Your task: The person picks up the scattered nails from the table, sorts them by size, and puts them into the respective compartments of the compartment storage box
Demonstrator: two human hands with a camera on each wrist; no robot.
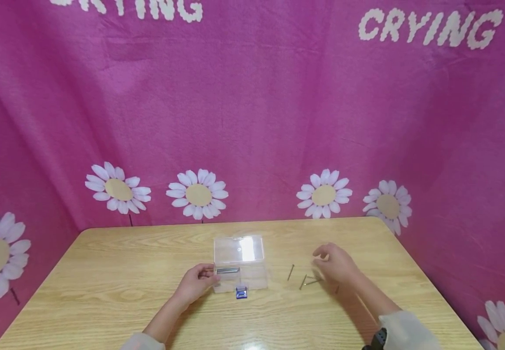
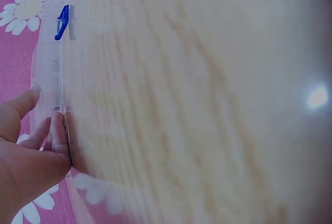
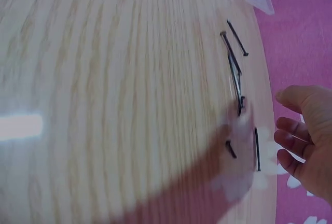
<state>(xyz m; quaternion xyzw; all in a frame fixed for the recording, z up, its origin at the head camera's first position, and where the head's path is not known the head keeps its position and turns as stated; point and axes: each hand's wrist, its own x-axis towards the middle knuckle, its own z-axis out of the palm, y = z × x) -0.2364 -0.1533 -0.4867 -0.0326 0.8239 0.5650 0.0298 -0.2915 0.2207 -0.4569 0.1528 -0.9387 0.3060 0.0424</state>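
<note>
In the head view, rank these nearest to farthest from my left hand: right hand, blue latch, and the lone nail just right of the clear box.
From the left hand:
1. Blue latch: at the front of the clear box, right of that hand.
2. Lone nail: on the table, right of the box.
3. Right hand: farther right, past the nail.

Pale beige cloth left sleeve (image 1: 144, 342): stopped partway down my forearm, with a plain edge.
Pale beige cloth right sleeve (image 1: 409, 331): matched it, looking loose.
Small black blocky object (image 1: 380, 338): sat at my right cuff, details unclear.
Left hand (image 1: 194, 286), right hand (image 1: 336, 264): were both bare.
</note>
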